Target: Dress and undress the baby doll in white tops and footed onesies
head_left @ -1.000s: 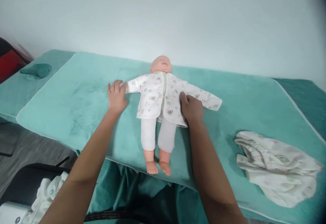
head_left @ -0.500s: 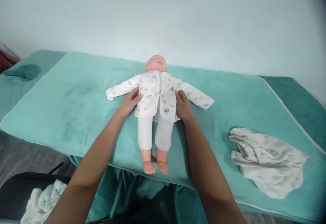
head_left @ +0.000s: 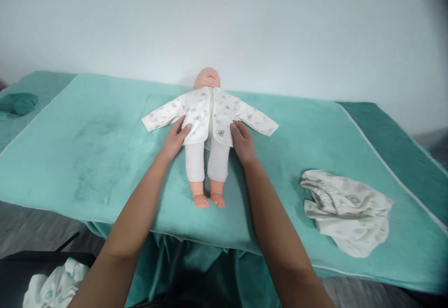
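A baby doll (head_left: pixel 219 162) lies on its back on the green table cover, head toward the wall and bare feet toward me. It wears a white patterned jacket (head_left: pixel 196 112), with the sleeves spread out to both sides, and white trousers. My left hand (head_left: pixel 175 139) grips the doll's side at the jacket's left edge, thumb on top of the cloth. At the opposite edge, my right hand (head_left: pixel 242 141) holds the other side, its fingertips partly hidden against the jacket.
The green cover (head_left: pixel 115 172) spreads over a long table against a white wall (head_left: pixel 224 23). White patterned baby pants (head_left: pixel 350 210) lie bunched at the right. Lower left, a black chair (head_left: pixel 21 270) bears a white cloth bundle (head_left: pixel 58 287).
The doll has slid away from me toward the wall, its feet now farther from the table's near edge. Both hands have moved along with it, and the view has shifted slightly.
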The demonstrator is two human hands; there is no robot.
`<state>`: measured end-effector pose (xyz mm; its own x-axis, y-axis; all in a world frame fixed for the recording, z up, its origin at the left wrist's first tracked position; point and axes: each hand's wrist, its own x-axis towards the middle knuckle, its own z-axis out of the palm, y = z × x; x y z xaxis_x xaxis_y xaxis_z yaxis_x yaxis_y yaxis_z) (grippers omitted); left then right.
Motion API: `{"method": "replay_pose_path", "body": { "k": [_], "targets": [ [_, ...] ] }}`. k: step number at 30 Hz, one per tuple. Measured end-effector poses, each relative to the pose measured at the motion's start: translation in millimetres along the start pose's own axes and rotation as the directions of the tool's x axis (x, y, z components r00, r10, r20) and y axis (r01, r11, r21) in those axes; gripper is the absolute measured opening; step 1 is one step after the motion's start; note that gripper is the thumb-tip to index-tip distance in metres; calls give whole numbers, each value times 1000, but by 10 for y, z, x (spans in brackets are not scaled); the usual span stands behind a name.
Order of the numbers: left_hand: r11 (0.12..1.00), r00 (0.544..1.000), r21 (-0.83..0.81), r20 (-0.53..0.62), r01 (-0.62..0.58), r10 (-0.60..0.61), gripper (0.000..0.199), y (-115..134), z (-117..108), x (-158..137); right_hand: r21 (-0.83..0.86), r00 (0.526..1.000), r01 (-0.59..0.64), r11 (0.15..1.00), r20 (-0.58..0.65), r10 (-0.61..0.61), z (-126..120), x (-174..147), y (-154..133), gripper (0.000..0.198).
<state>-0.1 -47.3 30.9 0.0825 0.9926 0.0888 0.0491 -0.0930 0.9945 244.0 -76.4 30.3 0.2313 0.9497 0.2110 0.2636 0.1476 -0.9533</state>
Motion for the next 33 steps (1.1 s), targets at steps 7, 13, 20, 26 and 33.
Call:
{"method": "replay_pose_path", "body": {
  "k": [7, 13, 20, 26, 33],
  "targets": [
    [991, 988, -123, -153, -46, 27, 46, -82, -51, -236, -88, 998, -46, 995, -52, 41, -110, -345, -3, 45],
    [997, 970, -54, -240, -59, 44, 31, -70, -25, -577, -194, 988, -57, 979, -149, 28, -301, -1016, 1, 37],
    [999, 973, 12, -228, -35, 37, 33, -54, 50, -904, -439, 974, 220, 871, 44, -224, -933, -1824, -120, 27],
    [999, 984, 25, -171, -38, 41, 36, -51, 42, -993, -901, 964, -113, 419, -201, -172, -1933, -1858, -127, 44],
    [991, 998, 131, -53, -26, 33, 46, 95, 34, -1325, -730, 955, -288, 620, -263, 134, -1973, -1748, -263, 25]
  ]
}}
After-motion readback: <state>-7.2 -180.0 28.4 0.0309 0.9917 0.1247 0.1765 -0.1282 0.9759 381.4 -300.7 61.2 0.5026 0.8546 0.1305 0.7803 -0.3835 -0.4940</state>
